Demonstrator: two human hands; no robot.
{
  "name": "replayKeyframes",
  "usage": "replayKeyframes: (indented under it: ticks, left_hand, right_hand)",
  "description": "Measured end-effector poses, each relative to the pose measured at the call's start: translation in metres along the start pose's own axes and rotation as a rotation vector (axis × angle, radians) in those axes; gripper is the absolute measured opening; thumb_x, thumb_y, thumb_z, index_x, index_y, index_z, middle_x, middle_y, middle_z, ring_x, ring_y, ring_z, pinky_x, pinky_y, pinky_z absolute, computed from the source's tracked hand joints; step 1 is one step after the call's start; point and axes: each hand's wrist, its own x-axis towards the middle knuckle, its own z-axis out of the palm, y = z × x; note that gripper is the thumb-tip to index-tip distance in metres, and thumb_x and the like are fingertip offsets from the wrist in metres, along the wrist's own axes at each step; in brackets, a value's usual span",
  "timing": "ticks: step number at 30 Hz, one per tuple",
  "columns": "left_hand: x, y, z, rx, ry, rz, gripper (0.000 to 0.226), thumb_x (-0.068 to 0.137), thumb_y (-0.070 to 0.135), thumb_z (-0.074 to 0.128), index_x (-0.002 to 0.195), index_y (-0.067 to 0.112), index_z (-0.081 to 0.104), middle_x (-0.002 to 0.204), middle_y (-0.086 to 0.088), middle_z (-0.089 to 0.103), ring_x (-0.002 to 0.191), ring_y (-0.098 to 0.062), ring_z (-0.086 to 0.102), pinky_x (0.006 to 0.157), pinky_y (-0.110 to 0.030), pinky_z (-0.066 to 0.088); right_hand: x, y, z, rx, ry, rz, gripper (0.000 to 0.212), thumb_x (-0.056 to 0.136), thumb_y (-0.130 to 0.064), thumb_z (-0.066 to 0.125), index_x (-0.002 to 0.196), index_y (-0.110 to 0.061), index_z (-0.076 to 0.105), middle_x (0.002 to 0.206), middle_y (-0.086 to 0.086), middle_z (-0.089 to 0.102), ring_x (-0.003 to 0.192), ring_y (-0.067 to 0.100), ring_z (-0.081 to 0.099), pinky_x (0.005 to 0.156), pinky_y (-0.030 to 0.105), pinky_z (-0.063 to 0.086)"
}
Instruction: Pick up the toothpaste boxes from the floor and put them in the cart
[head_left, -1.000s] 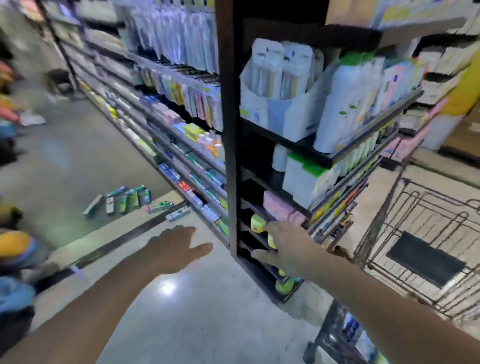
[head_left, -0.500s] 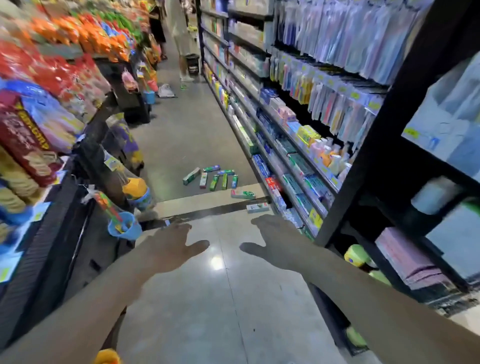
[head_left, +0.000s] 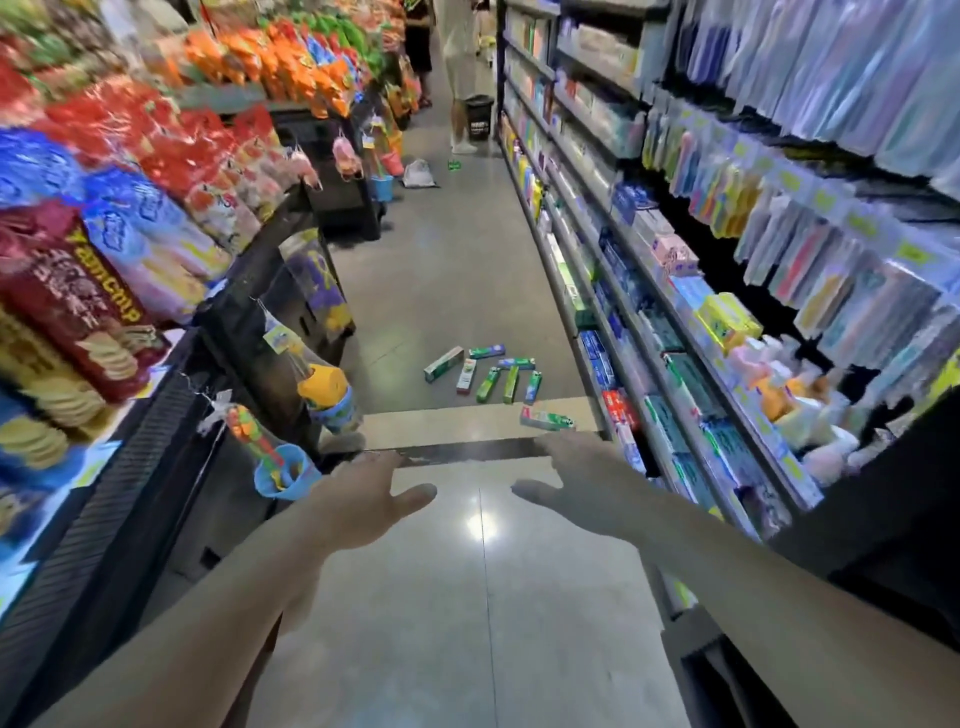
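Toothpaste boxes (head_left: 480, 371) beyond the floor strip (head_left: 467, 450) look light and stiff, best pinched across their long sides; left hand (head_left: 358, 499) and right hand (head_left: 582, 486) hover, fingers apart, empty.

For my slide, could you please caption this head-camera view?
Both empty hands, left and right, reach down a shop aisle toward toothpaste boxes scattered on the floor.
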Motion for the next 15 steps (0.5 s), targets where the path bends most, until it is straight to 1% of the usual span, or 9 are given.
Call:
replayKeyframes:
  ticks: [3, 5, 8, 11, 13, 14, 15]
  left_hand:
    - [0.028, 0.004, -0.013, -0.027, -0.015, -0.028, 0.074, 0.088, 0.07, 0.045, 0.144, 0.021, 0.041, 0.139, -0.007, 0.048, 0.125, -0.025, 0.048, 0.101, -0.038, 0.043]
    - [0.046, 0.001, -0.019, -0.031, -0.029, -0.053, 0.076, 0.089, 0.069, 0.045, 0.147, 0.021, 0.037, 0.142, -0.008, 0.047, 0.127, -0.026, 0.047, 0.102, -0.038, 0.042]
    - [0.084, -0.01, -0.032, -0.037, -0.042, -0.109, 0.079, 0.089, 0.068, 0.044, 0.149, 0.018, 0.033, 0.144, -0.009, 0.044, 0.13, -0.028, 0.045, 0.105, -0.04, 0.04]
    - [0.13, -0.026, -0.041, -0.062, -0.072, -0.127, 0.081, 0.087, 0.072, 0.044, 0.148, 0.02, 0.035, 0.142, -0.008, 0.045, 0.127, -0.028, 0.046, 0.104, -0.041, 0.041]
    - [0.165, -0.039, -0.049, -0.071, -0.091, -0.119, 0.082, 0.078, 0.082, 0.039, 0.139, 0.027, 0.043, 0.132, -0.005, 0.051, 0.118, -0.027, 0.051, 0.098, -0.044, 0.046]
    - [0.185, -0.047, -0.053, -0.069, -0.093, -0.115, 0.084, 0.073, 0.086, 0.036, 0.134, 0.029, 0.047, 0.128, -0.004, 0.053, 0.113, -0.027, 0.053, 0.095, -0.045, 0.048]
    - [0.207, -0.055, -0.058, -0.066, -0.099, -0.115, 0.084, 0.073, 0.087, 0.035, 0.131, 0.028, 0.048, 0.125, -0.004, 0.054, 0.112, -0.027, 0.054, 0.094, -0.045, 0.048]
  right_hand:
    - [0.045, 0.019, -0.012, -0.012, -0.024, 0.008, 0.077, 0.087, -0.073, 0.045, 0.146, -0.025, 0.039, 0.136, 0.0, 0.052, 0.122, 0.021, 0.049, 0.101, 0.04, 0.041]
    - [0.07, 0.026, -0.016, -0.011, -0.045, 0.009, 0.081, 0.086, -0.074, 0.045, 0.15, -0.025, 0.034, 0.142, 0.0, 0.049, 0.124, 0.02, 0.05, 0.104, 0.041, 0.041]
    - [0.116, 0.032, -0.02, -0.012, -0.066, 0.009, 0.082, 0.088, -0.072, 0.045, 0.152, -0.024, 0.029, 0.147, 0.0, 0.044, 0.133, 0.022, 0.041, 0.108, 0.042, 0.036]
    - [0.168, 0.034, -0.019, -0.001, -0.079, 0.014, 0.081, 0.089, -0.07, 0.046, 0.151, -0.022, 0.03, 0.152, 0.001, 0.039, 0.138, 0.023, 0.035, 0.112, 0.042, 0.033]
    - [0.204, 0.035, -0.019, -0.017, -0.063, 0.019, 0.08, 0.088, -0.071, 0.046, 0.149, -0.02, 0.035, 0.15, 0.002, 0.041, 0.136, 0.024, 0.037, 0.11, 0.041, 0.034]
    - [0.225, 0.035, -0.019, -0.027, -0.065, 0.028, 0.08, 0.087, -0.072, 0.046, 0.147, -0.019, 0.037, 0.147, 0.002, 0.043, 0.134, 0.024, 0.039, 0.109, 0.04, 0.035]
    - [0.245, 0.035, -0.023, -0.025, -0.071, 0.045, 0.081, 0.086, -0.073, 0.046, 0.146, -0.017, 0.038, 0.145, 0.003, 0.044, 0.132, 0.025, 0.04, 0.107, 0.041, 0.037]
